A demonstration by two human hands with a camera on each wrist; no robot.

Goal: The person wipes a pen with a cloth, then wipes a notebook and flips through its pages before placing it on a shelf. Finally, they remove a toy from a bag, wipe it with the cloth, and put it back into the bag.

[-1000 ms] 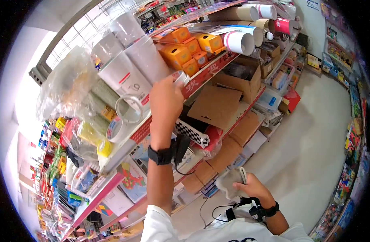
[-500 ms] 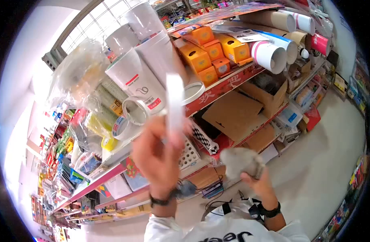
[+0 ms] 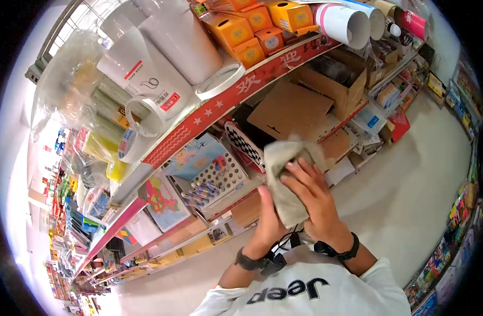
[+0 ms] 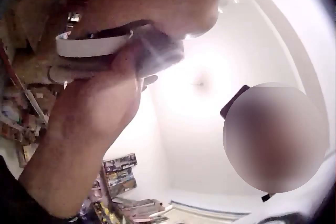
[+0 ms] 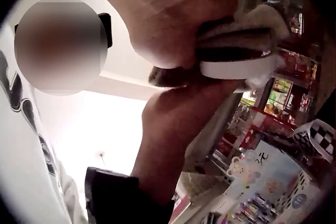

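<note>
In front of my chest, my right hand (image 3: 318,203) holds a grey-beige cloth (image 3: 290,203), its fingers lying over the cloth's top. My left hand (image 3: 270,226) grips a white tape roll (image 4: 94,46) from the other side, thumb pointing up beside the cloth. From above, the cloth covers the roll. The right wrist view shows the roll's white band (image 5: 236,69) between both hands, with cloth folds against it. Another white tape roll (image 3: 220,80) lies flat at the shelf edge, and a further one (image 3: 145,117) stands on its side to the left.
Tall white cylinders (image 3: 146,76) and orange boxes (image 3: 249,31) line the upper shelf (image 3: 194,118). Below are a cardboard box (image 3: 347,79), a checkered box (image 3: 244,145) and a pen rack (image 3: 218,179). The aisle floor (image 3: 410,174) runs along the right.
My left hand has brought the white tape roll down from the shelf to the right hand. The cloth has risen and now lies over the roll between both hands.
</note>
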